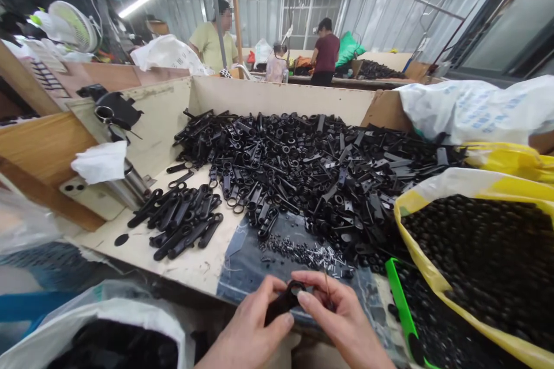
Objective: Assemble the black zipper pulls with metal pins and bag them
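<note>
My left hand (253, 320) is closed around a black plastic part with a ring at one end (283, 302), held just over the table's front edge. On the other side, my right hand (340, 314) grips the ring end, its thumb resting by the hole. A thin brownish stick (326, 282) rises by my right fingers; how it is held I cannot make out. Beyond the hands, small black and silver pins (315, 255) lie scattered on a dark blue sheet (240, 274). Behind them spreads a large heap of similar black parts (289, 161).
A smaller pile of black parts (184, 216) lies left. To the right stand a yellow-edged sack of small black pieces (480, 253) and a green-edged tray (400, 294). A white sack (173, 314) stands lower left. Wooden boards (281, 95) wall the table; people are farther back.
</note>
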A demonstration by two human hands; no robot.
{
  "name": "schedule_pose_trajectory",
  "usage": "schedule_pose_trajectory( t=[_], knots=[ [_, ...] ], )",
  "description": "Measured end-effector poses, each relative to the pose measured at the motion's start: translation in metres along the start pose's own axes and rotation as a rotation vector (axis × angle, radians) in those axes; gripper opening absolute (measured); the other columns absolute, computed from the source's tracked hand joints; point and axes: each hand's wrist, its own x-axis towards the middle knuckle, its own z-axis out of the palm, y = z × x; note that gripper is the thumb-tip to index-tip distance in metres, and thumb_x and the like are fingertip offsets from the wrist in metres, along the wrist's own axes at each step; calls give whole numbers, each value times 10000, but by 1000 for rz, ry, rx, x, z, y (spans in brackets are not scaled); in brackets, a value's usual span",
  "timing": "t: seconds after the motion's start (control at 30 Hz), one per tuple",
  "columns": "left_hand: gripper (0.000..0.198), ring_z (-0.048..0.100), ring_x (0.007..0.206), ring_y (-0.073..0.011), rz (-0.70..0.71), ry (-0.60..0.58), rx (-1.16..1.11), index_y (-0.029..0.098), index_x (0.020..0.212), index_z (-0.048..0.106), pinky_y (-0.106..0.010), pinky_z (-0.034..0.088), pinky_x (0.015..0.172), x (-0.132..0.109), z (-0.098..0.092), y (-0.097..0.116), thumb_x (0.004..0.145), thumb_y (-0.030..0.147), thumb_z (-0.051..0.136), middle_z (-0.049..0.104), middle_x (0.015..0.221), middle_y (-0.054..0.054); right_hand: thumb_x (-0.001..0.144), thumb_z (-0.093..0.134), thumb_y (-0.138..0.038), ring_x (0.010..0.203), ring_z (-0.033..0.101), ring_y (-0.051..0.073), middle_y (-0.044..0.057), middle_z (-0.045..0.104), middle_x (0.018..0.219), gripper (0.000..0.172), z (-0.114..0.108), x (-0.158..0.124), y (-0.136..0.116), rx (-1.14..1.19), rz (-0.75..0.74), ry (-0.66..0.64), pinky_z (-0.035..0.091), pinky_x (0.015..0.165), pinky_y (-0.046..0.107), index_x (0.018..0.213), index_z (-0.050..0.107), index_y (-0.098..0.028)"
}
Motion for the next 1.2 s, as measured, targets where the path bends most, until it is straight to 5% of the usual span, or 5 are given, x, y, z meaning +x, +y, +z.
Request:
schedule_pose_trajectory(
  t=[0.17,0.37,0.57,0.97,1.2],
  knots=[
    [633,505,544,-115,-140,-302,-474,117,1363,474,-246,411,596,17,1,-5,873,481,643,603,648,56,959,639,-537,769,698,210,63,731,937,392,-9,17,-9,-46,-49,-74,539,696,322,1133,804,-227],
    [838,340,487,-71,-320,-309,-658,113,1402,435,-241,169,503,24,-3,-11,804,633,709,588,600,64,952,610,-574,734,738,216,50,698,923,453,-10,27,-12,-19,94,-141,552,742,346,1163,791,-216],
    [1154,311,499,-87,-411,-250,-661,27,1516,198,-272,137,522,30,-6,-10,717,653,746,550,546,93,871,668,-410,624,511,161,-31,548,659,327,-12,35,-12,-260,100,-115,418,605,273,1109,823,-248],
    [848,254,432,-64,-441,-309,-655,61,1374,358,-274,98,454,35,-5,-22,789,596,663,590,556,70,852,638,-187,588,469,98,-26,602,795,330,-16,39,3,-265,15,-262,371,539,218,1145,786,-210],
    [817,303,464,-67,-473,-283,-680,92,1325,500,-226,163,459,33,-7,-24,758,632,734,586,576,66,891,670,-250,594,547,118,-11,675,807,314,-19,34,-1,-356,-18,-233,457,575,231,1181,791,-258]
  ],
)
